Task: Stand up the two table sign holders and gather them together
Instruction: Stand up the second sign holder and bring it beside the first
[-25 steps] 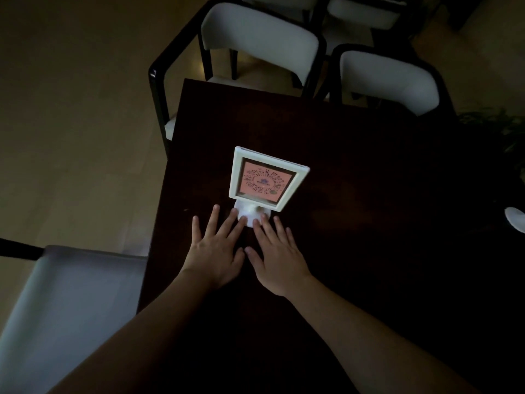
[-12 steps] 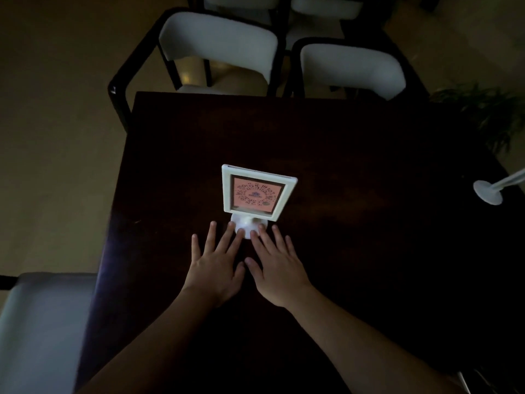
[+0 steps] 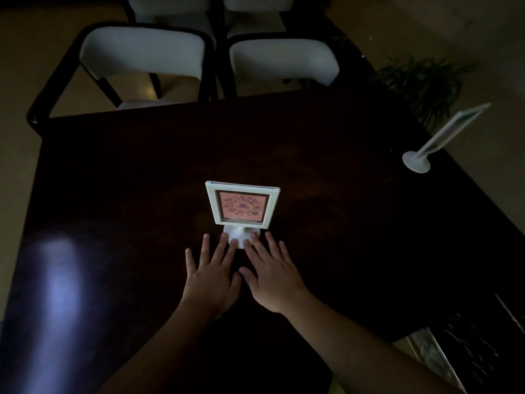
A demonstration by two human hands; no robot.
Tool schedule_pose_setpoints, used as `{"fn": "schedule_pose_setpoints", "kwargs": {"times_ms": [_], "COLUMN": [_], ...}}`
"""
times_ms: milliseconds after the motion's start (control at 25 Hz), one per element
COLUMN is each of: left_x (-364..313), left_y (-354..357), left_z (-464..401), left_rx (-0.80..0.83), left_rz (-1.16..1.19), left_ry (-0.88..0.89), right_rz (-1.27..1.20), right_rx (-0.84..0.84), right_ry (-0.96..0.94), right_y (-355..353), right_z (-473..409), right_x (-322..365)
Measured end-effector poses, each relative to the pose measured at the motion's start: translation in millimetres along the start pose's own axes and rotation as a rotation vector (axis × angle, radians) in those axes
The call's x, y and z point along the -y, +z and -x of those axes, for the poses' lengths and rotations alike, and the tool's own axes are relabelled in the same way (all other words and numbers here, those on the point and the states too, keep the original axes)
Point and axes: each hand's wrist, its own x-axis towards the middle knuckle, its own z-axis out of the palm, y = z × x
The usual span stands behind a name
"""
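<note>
Both hands — left hand [image 3: 210, 282], right hand [image 3: 272, 280] — lie flat, fingers spread, grasping nothing; reaching carelessly may knock the far sign holder [image 3: 443, 137], seemingly upright, off the table's [image 3: 312, 143] right edge.

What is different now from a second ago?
The head camera swung right and tipped up, so a second sign holder near the table's right edge came into sight, with a plant beyond it. Nothing was picked up or let go. The left hand and right hand stayed flat, fingertips at the round base of the pink-card sign holder, which stayed upright.
</note>
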Motion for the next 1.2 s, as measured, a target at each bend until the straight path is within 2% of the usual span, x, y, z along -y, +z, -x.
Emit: {"fn": "schedule_pose_setpoints", "kwargs": {"times_ms": [720, 1200], "left_x": [-214, -270], "left_y": [18, 23], "left_z": [-48, -100], "left_rx": [0.087, 0.097], "left_rz": [-0.012, -0.085], "left_ry": [0.013, 0.137], "right_rz": [-0.08, -0.061], "right_rx": [0.005, 0.052], "right_ry": [0.111, 0.208], "right_y": [-26, -55], "right_z": [70, 81], "right_x": [-190, -254]}}
